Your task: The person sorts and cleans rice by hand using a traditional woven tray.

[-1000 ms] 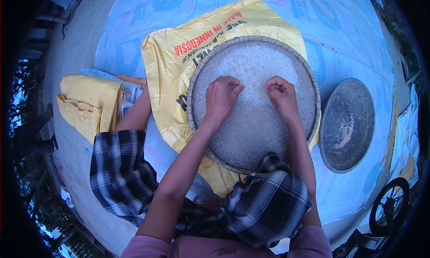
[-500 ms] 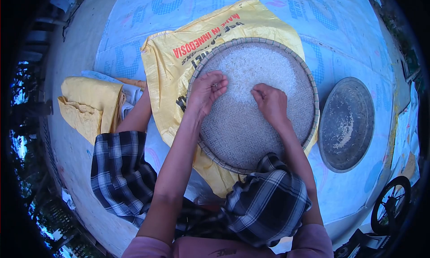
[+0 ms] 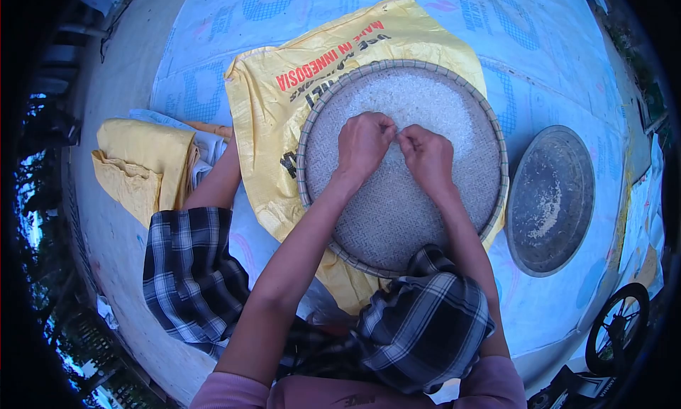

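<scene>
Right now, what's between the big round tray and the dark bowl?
In the head view, a narrow strip of blue sheet and an edge of the yellow sack show between the round tray and the dark bowl.

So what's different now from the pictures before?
The left hand swung right since the last picture and turned palm down. The right hand sits further left than in the first one. Now their fingertips nearly meet over the basket. I can't tell if either picked up or dropped anything. The sack and bowl stayed put.
</scene>
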Action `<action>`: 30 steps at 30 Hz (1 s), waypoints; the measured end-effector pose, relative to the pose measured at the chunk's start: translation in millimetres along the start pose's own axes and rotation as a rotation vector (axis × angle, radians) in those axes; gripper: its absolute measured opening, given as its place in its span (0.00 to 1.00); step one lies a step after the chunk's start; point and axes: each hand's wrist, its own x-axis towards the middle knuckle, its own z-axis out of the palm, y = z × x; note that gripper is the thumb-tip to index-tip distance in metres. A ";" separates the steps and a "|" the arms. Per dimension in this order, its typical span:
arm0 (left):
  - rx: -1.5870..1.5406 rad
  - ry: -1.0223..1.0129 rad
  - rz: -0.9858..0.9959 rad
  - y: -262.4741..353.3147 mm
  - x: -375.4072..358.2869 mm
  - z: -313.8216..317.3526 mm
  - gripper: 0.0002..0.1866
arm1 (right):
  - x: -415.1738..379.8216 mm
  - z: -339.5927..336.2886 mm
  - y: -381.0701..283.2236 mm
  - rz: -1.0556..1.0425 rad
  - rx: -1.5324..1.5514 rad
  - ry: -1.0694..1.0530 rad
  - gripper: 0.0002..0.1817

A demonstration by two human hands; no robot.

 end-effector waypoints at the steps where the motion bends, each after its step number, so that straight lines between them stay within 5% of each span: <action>1: 0.003 0.000 -0.003 0.9 0.1 -3.2 0.08 | -0.3 -1.9 2.1 0.059 0.125 0.011 0.04; 2: -0.090 0.003 -0.062 1.0 -0.2 -7.3 0.08 | 2.9 -8.8 7.9 0.062 0.127 0.009 0.04; 4: -0.183 0.001 -0.122 -2.9 -0.8 -14.8 0.07 | 16.1 -24.2 21.5 0.415 1.056 -0.262 0.04; 5: -0.360 0.027 -0.216 -9.3 0.5 -18.3 0.07 | 20.0 -22.7 22.1 0.418 1.056 -0.259 0.04; 7: -0.535 0.053 -0.306 -22.4 4.4 -21.8 0.07 | 29.3 -15.7 17.5 0.278 0.617 -0.096 0.04; 11: -0.202 0.108 -0.224 -23.6 4.3 -26.6 0.08 | 41.3 -0.3 0.4 -0.054 -0.118 0.067 0.07; 13: -0.107 0.108 -0.195 -14.2 3.3 -30.2 0.08 | 44.0 4.3 -0.1 -0.074 -0.199 0.040 0.09; 16: -0.003 0.097 -0.152 -10.6 5.4 -28.6 0.08 | 42.4 -1.5 5.5 -0.108 -0.021 0.108 0.07; 18: 0.102 0.197 -0.003 -15.3 10.9 -22.8 0.08 | 41.8 -18.3 10.5 0.361 0.918 -0.228 0.04; 21: 0.094 0.198 0.029 -16.5 16.5 -19.6 0.08 | 37.5 -18.0 5.7 0.388 0.944 -0.213 0.04; 25: -0.015 0.126 -0.150 -11.8 13.7 -28.3 0.08 | 33.8 11.3 -5.5 -0.066 0.052 0.034 0.05; 26: -0.282 0.169 -0.206 -20.6 13.9 -25.3 0.09 | 37.1 12.2 -10.2 -0.072 -0.099 -0.022 0.06; 28: -0.545 0.209 -0.258 -22.6 9.9 -32.4 0.09 | 37.7 18.3 -5.4 -0.167 -0.119 0.031 0.05; 30: -1.075 0.107 -0.585 -23.8 2.4 -43.1 0.10 | 39.5 13.4 -4.6 -0.262 -0.141 0.089 0.04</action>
